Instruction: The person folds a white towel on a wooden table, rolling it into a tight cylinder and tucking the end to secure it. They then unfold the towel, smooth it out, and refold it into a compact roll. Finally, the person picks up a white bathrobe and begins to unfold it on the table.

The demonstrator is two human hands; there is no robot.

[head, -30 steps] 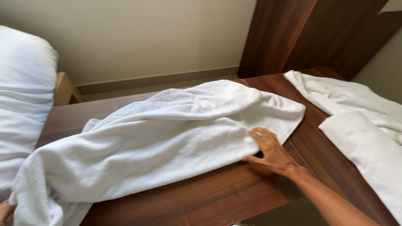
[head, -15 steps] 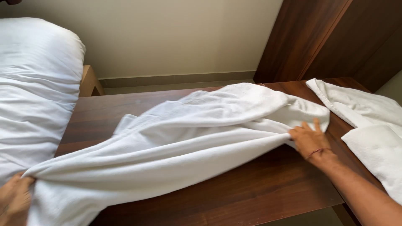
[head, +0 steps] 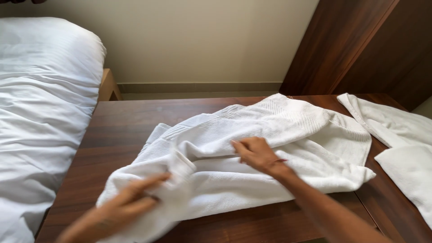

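A bedroom: white-sheeted bed (head: 40, 112) beside a dark wooden table (head: 121, 130).

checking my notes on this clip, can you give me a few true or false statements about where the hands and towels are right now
1. Both hands rest on the large white terry towel. True: the left hand pinches its near end, the right hand presses its middle.
2. The towel lies on a glass table. False: it lies on a dark brown wooden table.
3. More white towels lie at the table's right end. True.
4. The white-sheeted bed is to the right of the table. False: it is to the left.
5. The right hand holds a folded towel in the air. False: it lies flat on the towel.
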